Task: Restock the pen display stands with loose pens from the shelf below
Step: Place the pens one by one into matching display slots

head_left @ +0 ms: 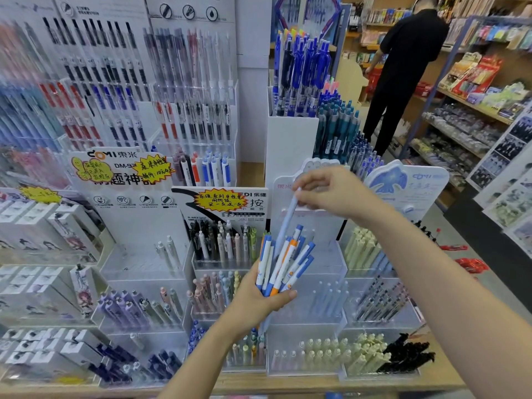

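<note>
My left hand [260,295] grips a bunch of white pens with blue and orange clips [283,263], held upright in front of a tiered clear acrylic display stand [305,335]. My right hand [331,191] is above it and pinches the top of a single pale blue pen [288,217], which slants down toward the bunch. The stand's upper tier behind the bunch looks nearly bare; its middle tier holds several pale blue pens [328,298] and its lowest tier pale cream ones [313,355].
More acrylic stands flank it: pastel pens [218,249] at left, yellow and dark pens [371,254] at right. Tall racks of black, red and blue pens [115,90] rise behind. A person in black [403,70] stands in the aisle at right by wooden shelves.
</note>
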`<control>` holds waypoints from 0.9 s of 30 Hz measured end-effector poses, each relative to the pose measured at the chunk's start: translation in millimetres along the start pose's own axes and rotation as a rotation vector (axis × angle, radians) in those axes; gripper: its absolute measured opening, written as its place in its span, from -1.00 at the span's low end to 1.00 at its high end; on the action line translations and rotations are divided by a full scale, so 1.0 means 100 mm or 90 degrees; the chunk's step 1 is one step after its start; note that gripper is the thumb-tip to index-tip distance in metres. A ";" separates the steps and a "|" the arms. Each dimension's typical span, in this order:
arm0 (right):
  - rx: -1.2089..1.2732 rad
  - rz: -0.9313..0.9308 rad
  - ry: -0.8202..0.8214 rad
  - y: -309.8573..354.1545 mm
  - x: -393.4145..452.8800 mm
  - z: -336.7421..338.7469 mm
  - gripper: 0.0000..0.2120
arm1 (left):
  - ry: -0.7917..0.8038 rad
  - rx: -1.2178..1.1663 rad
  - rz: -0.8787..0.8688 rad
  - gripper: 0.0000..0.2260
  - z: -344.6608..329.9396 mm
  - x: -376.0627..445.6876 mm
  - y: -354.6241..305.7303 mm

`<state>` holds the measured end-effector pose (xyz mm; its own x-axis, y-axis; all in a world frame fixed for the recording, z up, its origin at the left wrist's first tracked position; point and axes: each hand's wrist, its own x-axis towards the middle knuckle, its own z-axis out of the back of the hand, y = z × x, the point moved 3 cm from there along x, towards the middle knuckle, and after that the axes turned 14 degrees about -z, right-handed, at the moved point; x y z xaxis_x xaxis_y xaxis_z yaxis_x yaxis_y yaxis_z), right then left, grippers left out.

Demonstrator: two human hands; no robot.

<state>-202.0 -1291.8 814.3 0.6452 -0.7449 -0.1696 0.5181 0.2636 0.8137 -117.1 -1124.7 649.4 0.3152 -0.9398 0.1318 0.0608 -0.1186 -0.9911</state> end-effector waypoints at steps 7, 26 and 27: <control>0.142 0.015 -0.268 -0.26 -0.18 0.69 -0.89 | -0.066 -0.016 0.003 -0.58 0.06 0.00 0.07; -0.076 0.072 -0.273 -1.29 -0.09 -0.16 -0.92 | -0.153 -0.047 -0.009 -0.64 -0.03 0.19 -0.01; -0.088 0.075 -0.268 -1.30 -0.08 -0.17 -0.90 | -0.153 -0.046 -0.006 -0.63 -0.03 0.18 -0.01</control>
<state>-264.9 -1310.2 700.1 0.4350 -0.8814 0.1840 0.5434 0.4199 0.7269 -113.9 -1142.5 652.5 0.5321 -0.8361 0.1336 0.0000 -0.1578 -0.9875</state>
